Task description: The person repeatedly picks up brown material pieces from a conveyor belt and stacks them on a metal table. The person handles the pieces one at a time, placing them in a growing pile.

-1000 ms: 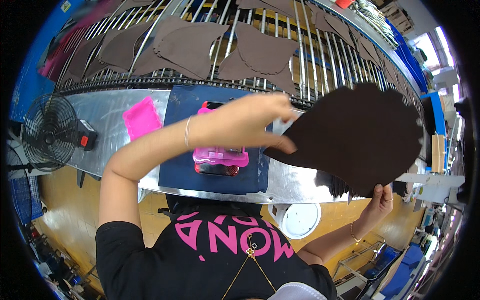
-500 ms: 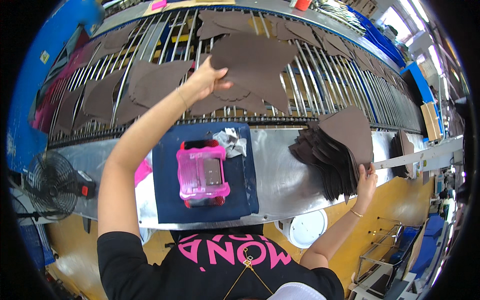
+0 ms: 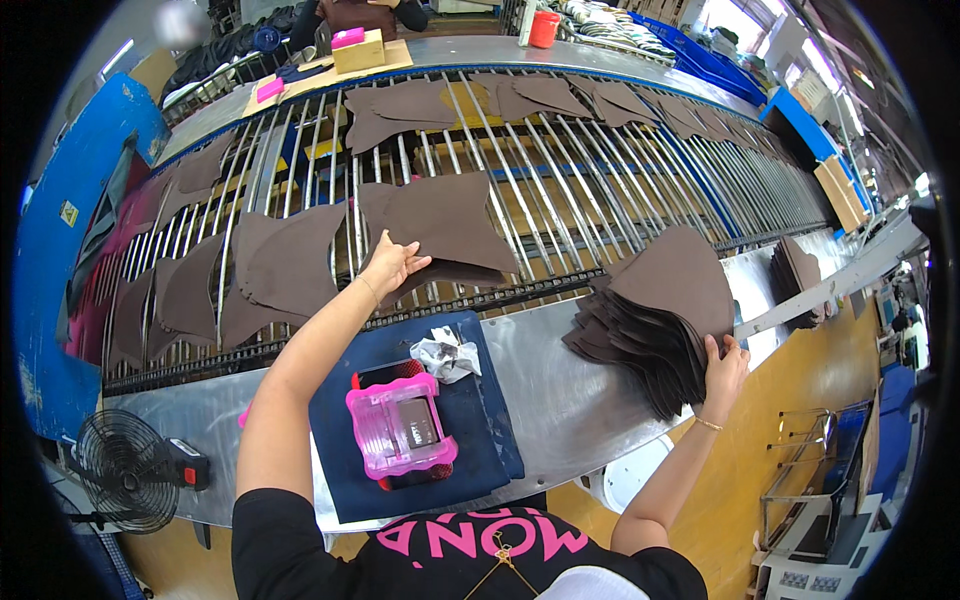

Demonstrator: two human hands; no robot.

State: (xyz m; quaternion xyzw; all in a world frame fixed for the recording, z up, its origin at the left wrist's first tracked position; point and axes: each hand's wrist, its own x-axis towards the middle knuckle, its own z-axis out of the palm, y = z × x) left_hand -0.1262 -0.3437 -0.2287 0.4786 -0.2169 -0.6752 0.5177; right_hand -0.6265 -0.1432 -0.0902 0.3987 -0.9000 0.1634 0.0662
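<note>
My left hand [image 3: 390,264] reaches forward onto the roller rack [image 3: 560,190] and rests flat on the near edge of a brown leather piece [image 3: 440,222] lying across the metal rods. My right hand [image 3: 722,365] holds a fanned stack of dark brown leather pieces [image 3: 660,320] at its lower right edge, over the steel workbench [image 3: 560,390]. More brown pieces lie on the rods to the left [image 3: 285,262] and further back [image 3: 400,108].
A dark blue mat [image 3: 470,430] on the bench carries a pink plastic box [image 3: 400,432] and a crumpled white rag [image 3: 445,355]. A black fan [image 3: 125,482] stands at lower left. Another stack of leather [image 3: 795,270] sits at right; a cardboard box [image 3: 358,50] and red cup [image 3: 544,28] lie beyond.
My left hand carried one brown piece from the stack forward and laid it on the rods. My right hand lowered the stack toward the bench at the right.
</note>
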